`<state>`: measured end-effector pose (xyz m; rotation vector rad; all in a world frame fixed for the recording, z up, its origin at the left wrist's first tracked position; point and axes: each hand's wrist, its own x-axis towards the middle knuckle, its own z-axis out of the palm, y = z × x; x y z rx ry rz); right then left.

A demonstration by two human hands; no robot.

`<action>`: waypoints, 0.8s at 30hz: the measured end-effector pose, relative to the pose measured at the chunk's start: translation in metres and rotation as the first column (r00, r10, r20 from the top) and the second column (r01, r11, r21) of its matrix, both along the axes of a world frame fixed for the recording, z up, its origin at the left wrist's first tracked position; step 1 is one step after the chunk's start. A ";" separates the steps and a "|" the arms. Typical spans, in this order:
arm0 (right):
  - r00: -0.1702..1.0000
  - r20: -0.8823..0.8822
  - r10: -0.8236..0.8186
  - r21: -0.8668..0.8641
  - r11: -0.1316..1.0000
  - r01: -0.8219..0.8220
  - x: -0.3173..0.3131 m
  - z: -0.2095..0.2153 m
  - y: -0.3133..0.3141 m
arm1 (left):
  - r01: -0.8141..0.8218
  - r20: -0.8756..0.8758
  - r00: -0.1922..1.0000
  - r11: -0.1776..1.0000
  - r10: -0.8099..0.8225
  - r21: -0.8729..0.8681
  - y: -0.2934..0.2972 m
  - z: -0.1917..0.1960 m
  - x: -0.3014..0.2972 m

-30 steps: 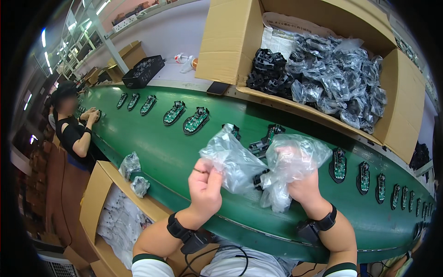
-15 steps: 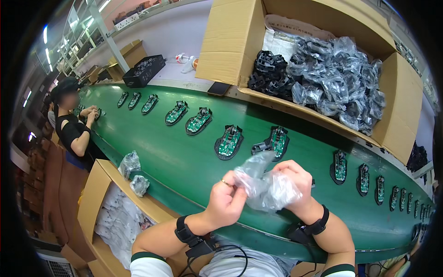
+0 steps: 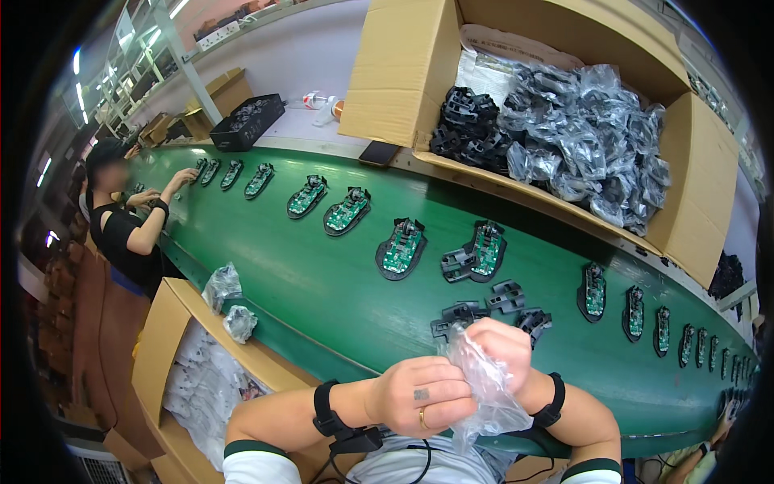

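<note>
Head view: a long green table [image 3: 322, 274] sweeps from the upper left of the frame to the right edge, inside a room with a pale wall, metal shelving and lit ceiling lamps at upper left. A co-worker [image 3: 121, 230] in black stands at the left, one hand near the boards.

Two large open cartons show: the upper carton [image 3: 395, 77] at upper right, filled with bagged and bare black parts, and the lower carton [image 3: 157, 355] at lower left, filled with white pieces. One black tray [image 3: 248, 125] sits at upper left. Two hands work at lower centre: the left hand [image 3: 426, 395] has its fingers curled around one clear plastic bag [image 3: 484, 391], and the right hand [image 3: 504, 347] is clenched on its upper end. Seven green circuit boards [image 3: 401, 250] can be counted from left to centre; those at right shrink beyond sure counting. Four loose black brackets [image 3: 506, 296] lie near centre, one touching a board. Two crumpled bags [image 3: 239, 323] rest by the lower carton.

Compared with half a second ago, the hands and bag are lower, uncovering three of the brackets, and the co-worker's arm reaches farther.
</note>
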<state>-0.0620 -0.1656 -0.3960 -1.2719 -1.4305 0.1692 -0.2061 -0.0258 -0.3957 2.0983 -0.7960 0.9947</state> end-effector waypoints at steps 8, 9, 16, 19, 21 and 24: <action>0.842 -0.497 0.212 0.138 0.977 -0.165 -0.003 -0.019 -0.007 | -0.016 -0.123 0.992 0.987 -0.004 -0.163 -0.001 0.001 0.012; 0.824 -0.516 0.234 0.152 0.972 -0.180 -0.010 -0.017 -0.002 | -0.002 -0.130 0.991 0.982 -0.023 -0.189 -0.002 0.003 0.010; 0.563 -0.792 0.235 0.124 0.966 -0.227 -0.022 -0.015 0.000 | 0.083 -0.095 0.991 0.994 -0.089 -0.065 -0.002 -0.002 -0.006; 0.680 -0.732 -0.053 -0.058 0.998 0.015 -0.019 -0.018 0.005 | -0.028 -0.059 0.998 0.971 0.014 -0.239 0.002 -0.004 -0.002; 0.685 -0.713 -0.148 -0.070 0.988 0.140 -0.012 -0.024 0.007 | -0.230 -0.278 0.956 0.826 0.093 -0.515 0.003 -0.008 -0.004; 0.668 -0.701 -0.250 -0.109 0.963 0.247 0.001 -0.017 -0.003 | -0.430 -0.518 0.852 0.462 -0.078 -0.776 0.020 -0.010 0.003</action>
